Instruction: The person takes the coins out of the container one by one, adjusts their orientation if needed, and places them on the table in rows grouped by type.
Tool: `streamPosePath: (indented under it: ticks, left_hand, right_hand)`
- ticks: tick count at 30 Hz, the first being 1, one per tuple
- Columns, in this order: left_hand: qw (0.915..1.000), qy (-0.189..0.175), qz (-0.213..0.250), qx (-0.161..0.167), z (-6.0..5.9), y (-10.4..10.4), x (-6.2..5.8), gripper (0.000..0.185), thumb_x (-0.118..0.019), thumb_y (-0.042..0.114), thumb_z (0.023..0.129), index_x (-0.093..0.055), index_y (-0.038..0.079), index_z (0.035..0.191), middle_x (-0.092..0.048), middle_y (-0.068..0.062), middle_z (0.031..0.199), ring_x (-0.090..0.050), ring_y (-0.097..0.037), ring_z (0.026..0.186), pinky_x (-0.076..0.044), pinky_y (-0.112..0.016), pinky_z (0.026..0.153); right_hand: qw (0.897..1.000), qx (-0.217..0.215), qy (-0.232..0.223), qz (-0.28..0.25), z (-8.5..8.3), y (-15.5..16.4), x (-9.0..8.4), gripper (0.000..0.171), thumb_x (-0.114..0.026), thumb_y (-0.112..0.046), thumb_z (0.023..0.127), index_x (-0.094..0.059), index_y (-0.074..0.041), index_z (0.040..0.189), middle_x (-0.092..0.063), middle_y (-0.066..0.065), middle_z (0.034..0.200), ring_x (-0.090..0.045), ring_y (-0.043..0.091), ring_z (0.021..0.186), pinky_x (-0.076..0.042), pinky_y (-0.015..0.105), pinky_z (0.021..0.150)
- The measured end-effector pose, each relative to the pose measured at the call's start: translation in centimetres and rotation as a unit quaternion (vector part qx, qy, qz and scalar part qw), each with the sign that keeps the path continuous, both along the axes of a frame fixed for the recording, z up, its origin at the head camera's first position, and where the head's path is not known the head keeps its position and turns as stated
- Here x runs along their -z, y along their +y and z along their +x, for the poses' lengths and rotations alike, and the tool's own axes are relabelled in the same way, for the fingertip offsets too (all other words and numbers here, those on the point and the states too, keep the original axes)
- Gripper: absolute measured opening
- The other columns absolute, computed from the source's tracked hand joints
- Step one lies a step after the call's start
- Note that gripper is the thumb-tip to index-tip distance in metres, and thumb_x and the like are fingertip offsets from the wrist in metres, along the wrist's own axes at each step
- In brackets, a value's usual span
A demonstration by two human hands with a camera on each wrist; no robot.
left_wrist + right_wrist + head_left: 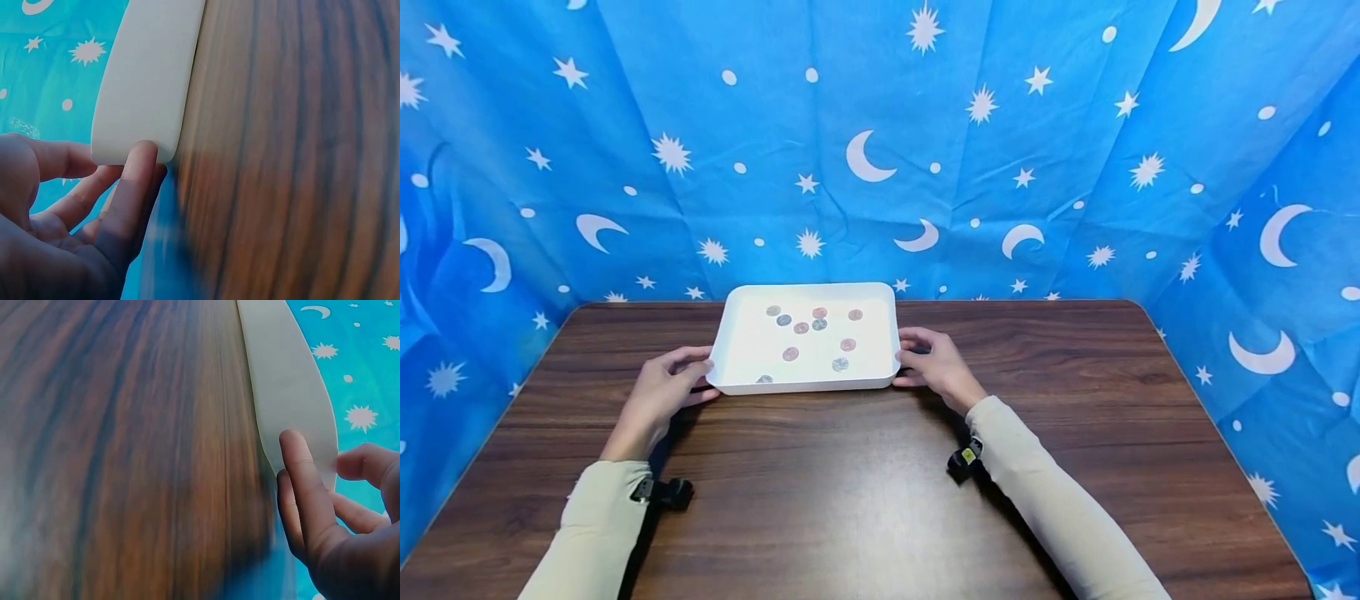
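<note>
A shallow white tray (pixel 805 386) sits on the dark wooden table (pixel 850 475), toward its far edge. Several coins (pixel 819 324), some silver and some copper, lie scattered inside it. My left hand (pixel 700 377) holds the tray's near left corner, thumb against the front wall and fingers along the left side. My right hand (pixel 904 367) holds the near right corner the same way. Up close, the left wrist view has the left thumb (pixel 134 181) on the tray's rounded corner (pixel 147 75). In the right wrist view the right thumb (pixel 300 469) lies on the tray wall (pixel 284 381).
A blue cloth backdrop (pixel 880 167) with white moons and stars hangs behind the table and down both sides. Bare wood lies between the tray and the table's near edge. Small black devices are strapped to my left wrist (pixel 664 492) and right wrist (pixel 964 458).
</note>
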State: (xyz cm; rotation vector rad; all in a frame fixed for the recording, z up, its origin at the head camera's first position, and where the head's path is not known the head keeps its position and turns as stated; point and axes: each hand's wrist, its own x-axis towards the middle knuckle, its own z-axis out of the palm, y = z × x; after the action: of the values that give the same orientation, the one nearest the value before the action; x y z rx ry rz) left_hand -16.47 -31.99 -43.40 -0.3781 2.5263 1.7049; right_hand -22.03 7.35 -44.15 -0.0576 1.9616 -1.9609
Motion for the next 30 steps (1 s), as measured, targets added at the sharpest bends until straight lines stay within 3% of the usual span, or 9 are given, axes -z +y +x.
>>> streamPosePath:
  ticks: [11,18,30]
  left_hand:
    - [0.9981,-0.004,0.059,0.018,-0.2,2.2,0.6,0.051,-0.053,0.018,0.111,-0.046,-0.005,0.155,-0.048,-0.034,0.146,-0.069,-0.01,0.096,-0.06,-0.027,0.084]
    - [0.9949,-0.013,0.095,0.031,-0.1,3.5,0.7,0.051,-0.055,0.018,0.11,-0.045,-0.004,0.155,-0.049,-0.033,0.147,-0.069,-0.013,0.101,-0.06,-0.03,0.087]
    - [0.9903,-0.02,0.132,0.037,0.2,5.7,0.5,0.049,-0.057,0.015,0.109,-0.047,-0.003,0.154,-0.048,-0.031,0.148,-0.069,-0.017,0.106,-0.06,-0.031,0.089]
  right_hand:
    - [1.0,0.016,-0.011,0.002,0.3,2.9,0.1,0.04,-0.061,0.006,0.1,-0.055,0.004,0.139,-0.054,0.022,0.13,-0.071,0.03,0.092,-0.063,0.042,0.081]
    - [0.999,0.03,-0.023,-0.008,0.6,4.5,0.4,0.041,-0.061,0.004,0.101,-0.056,0.004,0.141,-0.054,0.023,0.133,-0.067,0.03,0.104,-0.063,0.041,0.082]
    - [0.998,0.049,-0.024,-0.027,1.4,6.9,0.6,0.042,-0.062,0.0,0.103,-0.057,0.003,0.145,-0.058,0.025,0.136,-0.07,0.027,0.105,-0.063,0.042,0.083]
